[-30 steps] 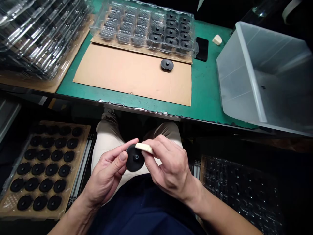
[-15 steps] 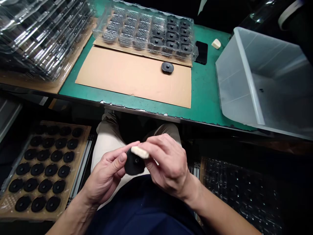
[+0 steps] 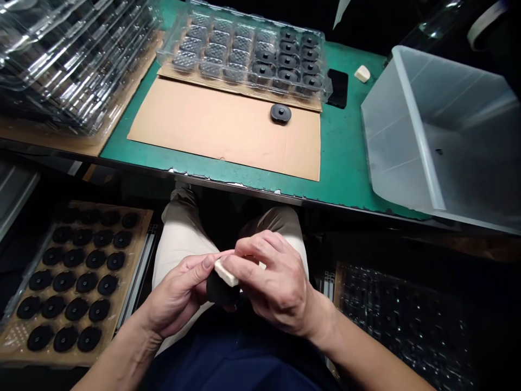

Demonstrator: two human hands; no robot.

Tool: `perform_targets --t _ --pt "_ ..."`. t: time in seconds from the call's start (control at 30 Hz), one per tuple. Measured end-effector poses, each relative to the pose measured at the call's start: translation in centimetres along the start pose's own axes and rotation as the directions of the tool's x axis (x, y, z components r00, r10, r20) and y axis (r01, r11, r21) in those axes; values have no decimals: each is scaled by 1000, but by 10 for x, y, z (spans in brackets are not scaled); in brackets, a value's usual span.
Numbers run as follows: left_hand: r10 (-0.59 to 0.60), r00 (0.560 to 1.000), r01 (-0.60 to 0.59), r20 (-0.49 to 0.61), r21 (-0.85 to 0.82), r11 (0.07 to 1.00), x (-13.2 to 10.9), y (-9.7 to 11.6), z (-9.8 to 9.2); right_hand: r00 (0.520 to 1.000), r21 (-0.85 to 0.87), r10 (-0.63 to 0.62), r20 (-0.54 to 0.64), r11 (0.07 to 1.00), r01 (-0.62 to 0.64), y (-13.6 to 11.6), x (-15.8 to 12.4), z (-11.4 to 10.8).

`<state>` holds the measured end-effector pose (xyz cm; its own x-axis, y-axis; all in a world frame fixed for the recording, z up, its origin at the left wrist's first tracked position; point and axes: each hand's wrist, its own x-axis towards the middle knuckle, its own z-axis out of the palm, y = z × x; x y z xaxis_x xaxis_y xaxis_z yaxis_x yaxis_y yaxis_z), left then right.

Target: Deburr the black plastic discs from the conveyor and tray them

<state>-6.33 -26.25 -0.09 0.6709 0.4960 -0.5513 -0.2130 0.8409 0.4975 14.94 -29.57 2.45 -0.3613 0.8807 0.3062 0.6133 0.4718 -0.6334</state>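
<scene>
While left hand (image 3: 179, 293) pinches black disc (image 3: 220, 290), right hand (image 3: 277, 282) now slides held pale block (image 3: 226, 272) lower across it; rubbing goes on.

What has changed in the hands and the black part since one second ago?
The right hand has slid the small cream block from the upper rim of the round black plastic disc down across its face, now covering its centre hole. The left hand has tilted the disc lower. Both hands keep their grip. The loose black disc on the brown cardboard sheet stays unmoved.
</scene>
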Motion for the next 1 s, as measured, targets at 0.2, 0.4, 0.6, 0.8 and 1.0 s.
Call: perform_targets --t 0.2,0.4,0.6,0.8,1.0 --pt "331 895 -362 -299 -54 931 8 -3 7 871 266 491 -19 843 -469 -7 2 15" --pt "238 933 -242 -271 20 970 5 -1 -1 902 200 428 -56 890 -410 -8 -1 19" --pt "-3 994 1 -106 -23 1000 1 -8 -6 995 49 72 73 996 -76 4 -2 6" --pt "-22 998 9 -67 -193 981 1 -14 -3 991 -33 -86 100 995 89 7 6 3" --pt "350 889 -378 -296 -40 925 7 -9 -4 839 268 525 140 796 -543 -2 4 20"
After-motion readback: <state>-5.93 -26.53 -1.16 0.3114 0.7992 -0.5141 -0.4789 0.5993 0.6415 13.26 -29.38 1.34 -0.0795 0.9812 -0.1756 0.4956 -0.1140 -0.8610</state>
